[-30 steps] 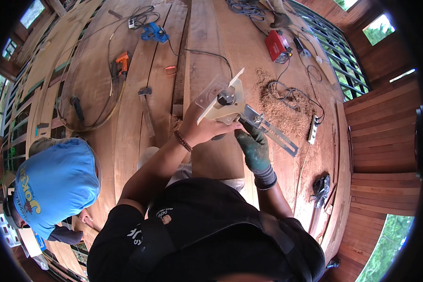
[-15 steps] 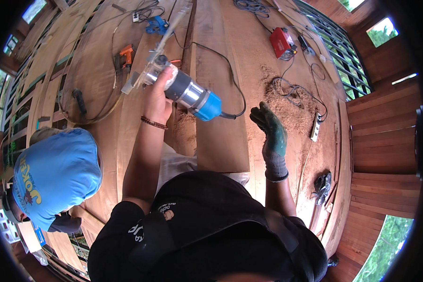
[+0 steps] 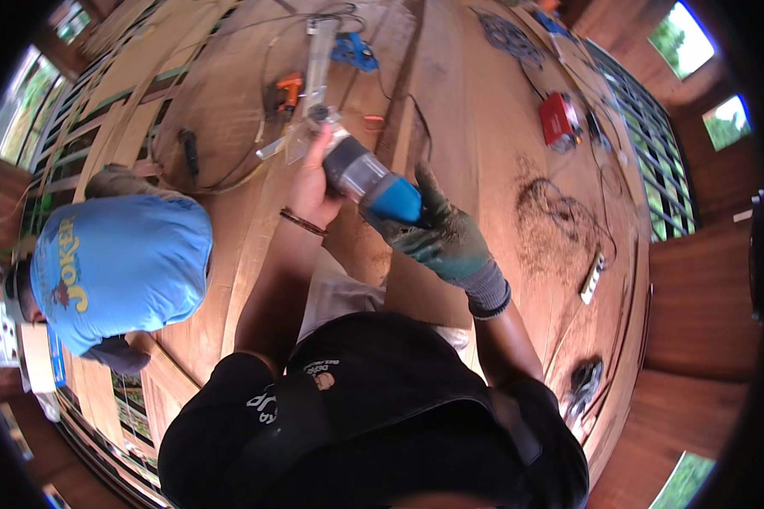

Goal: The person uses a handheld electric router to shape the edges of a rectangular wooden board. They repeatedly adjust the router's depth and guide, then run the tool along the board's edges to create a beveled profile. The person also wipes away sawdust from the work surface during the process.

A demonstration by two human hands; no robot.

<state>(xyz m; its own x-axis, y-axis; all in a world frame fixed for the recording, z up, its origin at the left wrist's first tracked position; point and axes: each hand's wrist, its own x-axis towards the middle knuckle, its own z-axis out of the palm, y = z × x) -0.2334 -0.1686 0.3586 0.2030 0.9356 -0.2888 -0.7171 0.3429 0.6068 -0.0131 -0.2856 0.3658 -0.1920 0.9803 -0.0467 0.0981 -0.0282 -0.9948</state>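
Note:
A trim router [image 3: 354,165] with a silver-grey body, a blue end cap and a clear base is held tilted above the boards. Bare and wrapped round its body near the base, my left hand [image 3: 312,191] grips it. My right hand [image 3: 446,242], in a grey-green glove, is closed on the blue end, partly covering it. A long, pale guide strip [image 3: 320,64] runs from the base toward the far side. The router's cord is mostly hidden behind my glove.
A person in a blue shirt [image 3: 127,263] bends down at my left. Beyond lie an orange drill [image 3: 289,92], a blue tool [image 3: 354,53] and a red machine [image 3: 558,121]. A power strip [image 3: 592,280], cords and sawdust [image 3: 543,212] are on the right. Gaps show between left boards.
My gloved right hand has come in from the right and closed on the router's blue end. The view has shifted, and my left hand still holds the router.

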